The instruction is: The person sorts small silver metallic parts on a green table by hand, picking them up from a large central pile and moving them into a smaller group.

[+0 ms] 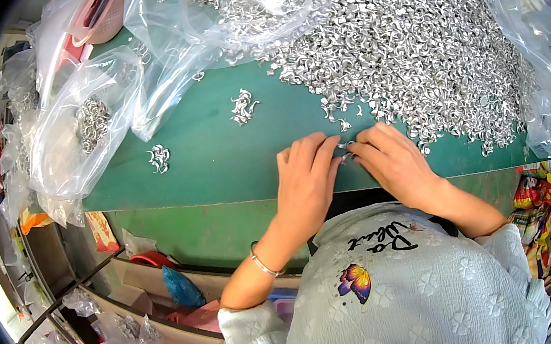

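My left hand (305, 176) and my right hand (394, 161) meet near the front edge of the green tabletop (220, 165). Between their closed fingertips are small silver metal pieces (347, 157), curved and shiny, partly hidden by the fingers. Just beyond my right hand spreads a large heap of similar curved metal pieces (404, 39). Two little clusters lie apart on the left: one metal cluster (243, 107) farther back, another small cluster (159, 159) nearer the front edge.
Clear plastic bags (88, 133) stand at the left, one with metal pieces inside. A pink basket (101, 14) sits at the far left. More clear plastic (532, 23) borders the heap on the right. An open drawer (166, 288) with bags is below the table.
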Demonstrator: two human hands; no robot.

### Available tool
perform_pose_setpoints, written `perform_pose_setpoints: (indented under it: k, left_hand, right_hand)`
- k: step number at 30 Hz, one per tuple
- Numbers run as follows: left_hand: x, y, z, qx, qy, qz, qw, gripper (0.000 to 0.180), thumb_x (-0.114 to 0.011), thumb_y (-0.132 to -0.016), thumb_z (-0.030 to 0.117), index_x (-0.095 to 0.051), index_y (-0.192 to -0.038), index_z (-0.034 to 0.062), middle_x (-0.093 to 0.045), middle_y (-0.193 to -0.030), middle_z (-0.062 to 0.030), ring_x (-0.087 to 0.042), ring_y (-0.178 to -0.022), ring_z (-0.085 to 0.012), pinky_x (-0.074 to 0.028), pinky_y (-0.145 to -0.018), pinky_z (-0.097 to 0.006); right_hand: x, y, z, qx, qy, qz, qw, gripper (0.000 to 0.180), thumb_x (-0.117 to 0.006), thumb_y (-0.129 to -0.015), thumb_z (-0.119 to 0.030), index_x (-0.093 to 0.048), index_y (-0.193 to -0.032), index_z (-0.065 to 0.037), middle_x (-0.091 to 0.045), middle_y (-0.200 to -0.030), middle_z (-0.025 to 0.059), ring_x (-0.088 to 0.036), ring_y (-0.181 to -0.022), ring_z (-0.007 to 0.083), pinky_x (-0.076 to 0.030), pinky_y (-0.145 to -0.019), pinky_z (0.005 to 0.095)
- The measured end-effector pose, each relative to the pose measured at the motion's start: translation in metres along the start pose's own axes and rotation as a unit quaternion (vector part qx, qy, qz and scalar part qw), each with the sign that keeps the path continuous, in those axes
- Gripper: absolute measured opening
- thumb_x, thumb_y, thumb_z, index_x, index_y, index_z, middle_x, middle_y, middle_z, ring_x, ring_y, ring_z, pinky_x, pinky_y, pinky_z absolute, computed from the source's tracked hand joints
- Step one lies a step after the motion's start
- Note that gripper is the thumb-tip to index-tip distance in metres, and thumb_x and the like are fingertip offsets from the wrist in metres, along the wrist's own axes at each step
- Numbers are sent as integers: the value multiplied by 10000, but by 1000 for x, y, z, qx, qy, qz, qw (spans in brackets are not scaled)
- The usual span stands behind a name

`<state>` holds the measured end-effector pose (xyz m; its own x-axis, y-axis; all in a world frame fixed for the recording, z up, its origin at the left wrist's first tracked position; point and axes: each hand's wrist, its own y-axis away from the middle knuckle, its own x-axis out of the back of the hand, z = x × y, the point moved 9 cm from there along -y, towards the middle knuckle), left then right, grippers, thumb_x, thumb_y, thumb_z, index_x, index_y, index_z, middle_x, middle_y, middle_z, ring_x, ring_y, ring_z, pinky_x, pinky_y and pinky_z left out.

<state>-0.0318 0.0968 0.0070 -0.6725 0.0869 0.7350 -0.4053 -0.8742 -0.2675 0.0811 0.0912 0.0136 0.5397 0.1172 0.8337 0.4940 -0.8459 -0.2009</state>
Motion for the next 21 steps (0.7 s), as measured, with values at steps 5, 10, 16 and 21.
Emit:
perform_pose_setpoints:
  k: [5,10,16,21]
  left_hand:
    - [-5,-12,4,30,-33,26,999,419,-723,-791,84,-572,-1182,69,-532,-1114,-99,-525,-950,-271,-380,-788,-371]
    - [-4,-7,-3,29,-66,-14,997,433,-729,-794,98,-555,-1189,74,-521,-1097,-101,-515,-930,-280,-375,-763,-371]
    - [22,10,-15,72,-19,55,996,386,-734,-775,94,-573,-1125,62,-517,-1097,-108,-517,-957,-281,-378,-776,-396]
    - [14,11,-23,71,-40,27,996,363,-731,-785,92,-583,-1115,56,-532,-1099,-112,-517,-952,-292,-387,-797,-396]
  right_hand:
    - [27,-11,19,-43,-29,56,997,285,-682,-765,-19,-636,-1045,-36,-576,-1067,75,-536,-930,273,-443,-788,371]
    - [9,-20,12,-7,76,15,997,237,-692,-772,-67,-650,-1004,-48,-564,-1095,81,-512,-992,275,-407,-802,374]
    - [21,-15,20,-19,57,44,997,243,-719,-754,-96,-643,-980,-47,-559,-1075,80,-516,-962,274,-409,-791,374]
    - [-1,-22,6,9,49,5,999,202,-717,-755,-104,-623,-926,-53,-547,-1032,54,-507,-957,250,-402,-798,362]
